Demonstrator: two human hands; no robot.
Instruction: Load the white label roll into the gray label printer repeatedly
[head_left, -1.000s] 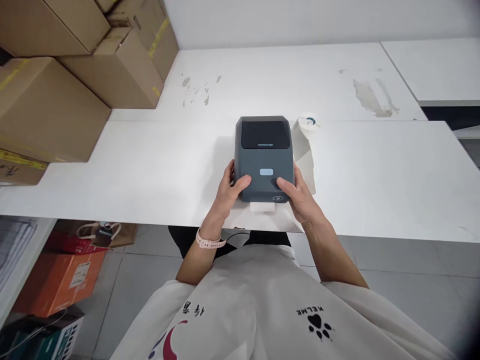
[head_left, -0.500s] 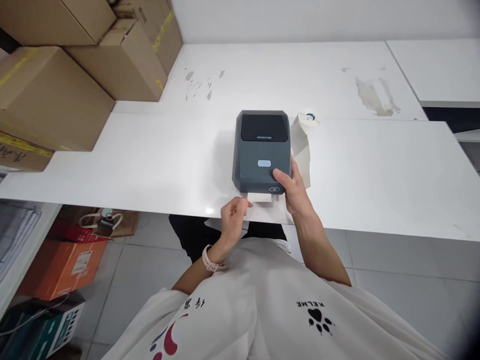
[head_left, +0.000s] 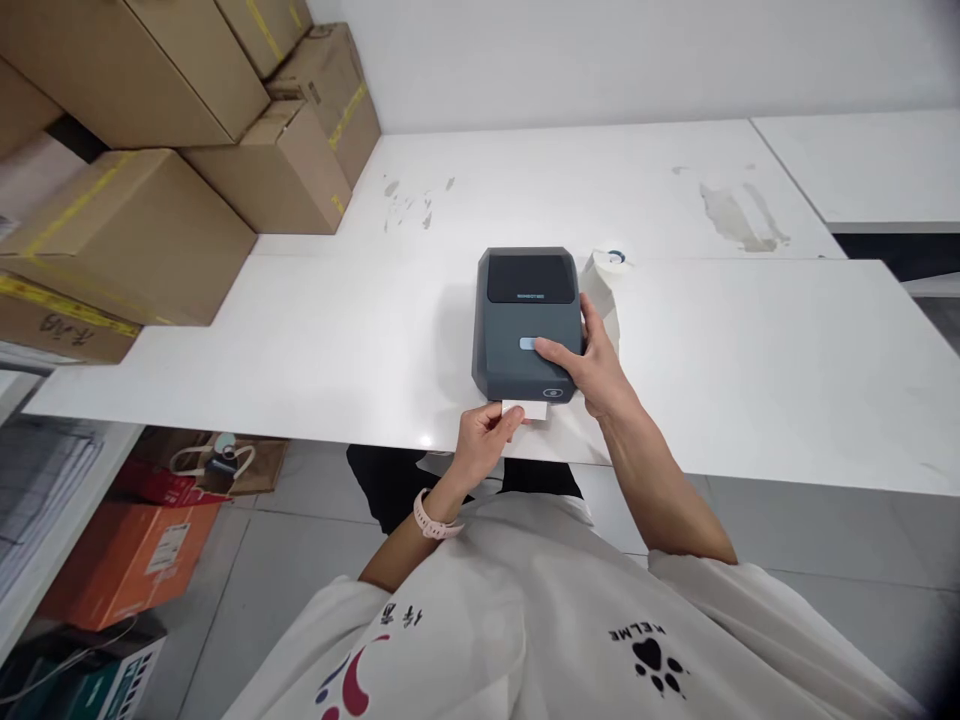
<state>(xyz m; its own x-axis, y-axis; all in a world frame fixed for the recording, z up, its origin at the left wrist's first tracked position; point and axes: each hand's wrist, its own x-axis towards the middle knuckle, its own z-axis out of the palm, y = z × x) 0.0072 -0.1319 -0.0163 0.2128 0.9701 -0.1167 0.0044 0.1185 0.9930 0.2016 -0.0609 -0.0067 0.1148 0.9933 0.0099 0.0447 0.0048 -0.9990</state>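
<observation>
A dark grey label printer (head_left: 514, 368) with a black window sits near the front edge of the white table. My right hand (head_left: 598, 372) grips its right side, the thumb resting on the pale button (head_left: 526, 343) on top and the fingers along the side, partly hidden. From the printer's front slot sticks out a short white label strip (head_left: 534, 410). My left hand (head_left: 482, 438), with a pink watch band on its wrist, pinches the strip's left part between thumb and fingers. Behind the printer's right side lies a partly unrolled white paper roll (head_left: 602, 266).
Cardboard boxes (head_left: 161, 225) are stacked at the table's left end. Below on the left stand an orange box (head_left: 135, 560) and a shelf (head_left: 82, 520) with papers. The white table (head_left: 735, 380) stretches to the right, with peeled patches farther back.
My left hand has moved up to the label strip and now pinches it. My right thumb has slid onto the pale button. The camera view has shifted slightly.
</observation>
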